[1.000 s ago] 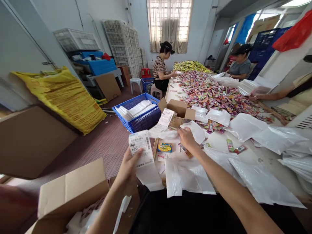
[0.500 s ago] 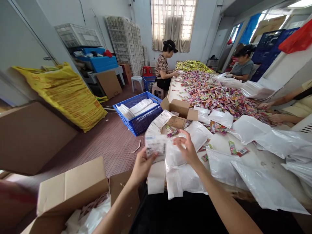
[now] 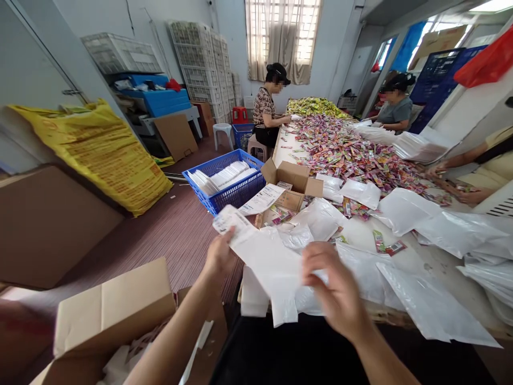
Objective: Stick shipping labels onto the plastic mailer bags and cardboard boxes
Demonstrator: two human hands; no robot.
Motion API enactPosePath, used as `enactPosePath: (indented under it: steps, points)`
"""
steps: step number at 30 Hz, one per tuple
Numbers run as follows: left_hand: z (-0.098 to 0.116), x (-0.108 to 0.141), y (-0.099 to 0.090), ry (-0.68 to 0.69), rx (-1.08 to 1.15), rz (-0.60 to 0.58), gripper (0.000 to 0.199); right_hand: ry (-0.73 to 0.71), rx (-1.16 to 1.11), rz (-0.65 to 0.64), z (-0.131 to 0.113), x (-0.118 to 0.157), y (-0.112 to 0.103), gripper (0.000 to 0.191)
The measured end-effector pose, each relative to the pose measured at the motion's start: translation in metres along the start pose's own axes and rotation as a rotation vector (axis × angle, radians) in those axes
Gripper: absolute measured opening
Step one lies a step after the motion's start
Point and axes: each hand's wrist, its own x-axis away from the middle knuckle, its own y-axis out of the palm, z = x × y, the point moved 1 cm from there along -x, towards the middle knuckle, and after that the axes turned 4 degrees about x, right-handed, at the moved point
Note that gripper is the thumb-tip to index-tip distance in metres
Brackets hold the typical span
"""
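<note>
Between its thumb and fingers my left hand [image 3: 221,252] grips a strip of printed labels [image 3: 232,220] at the table's near left corner. A blank white strip [image 3: 276,267] stretches from there toward my right hand and hangs over the table edge. My right hand [image 3: 331,283] is blurred, its fingers curled beside the strip's right side; whether it pinches anything cannot be made out. Another printed label sheet [image 3: 262,199] lies by an open small carton [image 3: 294,179]. Filled white plastic bags [image 3: 320,219] lie just beyond my hands.
A large heap of small colourful packets [image 3: 352,149] covers the table's middle. A blue basket of white stacks [image 3: 224,182] stands left of the table. An open cardboard box [image 3: 116,305] sits at lower left. Several people sit around the table.
My left hand has moved left and tilted the labels. My right hand has come down and closer, its fingers now more curled. A thin white strip now shows above the box at lower left.
</note>
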Motion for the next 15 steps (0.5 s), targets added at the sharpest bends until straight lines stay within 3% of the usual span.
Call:
enactPosePath:
  steps: [2,4,6,10,13,15]
  points:
    - [0.016,-0.012,-0.013,0.053,-0.002,0.027,0.021,0.1,-0.067,0.123,0.027,-0.02,-0.014,0.019]
    - [0.028,-0.015,-0.023,-0.013,-0.022,-0.042,0.023,0.203,0.124,0.115,0.068,-0.033,-0.003,0.032]
    - [0.035,-0.011,-0.027,-0.122,-0.052,-0.112,0.026,0.303,0.343,-0.139,0.109,-0.032,0.029,0.034]
    - [0.03,0.004,-0.027,-0.203,-0.144,-0.192,0.031,0.282,0.433,-0.322,0.158,0.005,0.09,0.043]
    - [0.019,0.011,-0.022,-0.186,-0.19,-0.206,0.032,0.184,0.462,-0.54,0.173,0.02,0.104,0.069]
    - [0.011,0.015,-0.017,-0.144,-0.203,-0.198,0.032,0.197,0.52,-0.615,0.178,0.012,0.104,0.082]
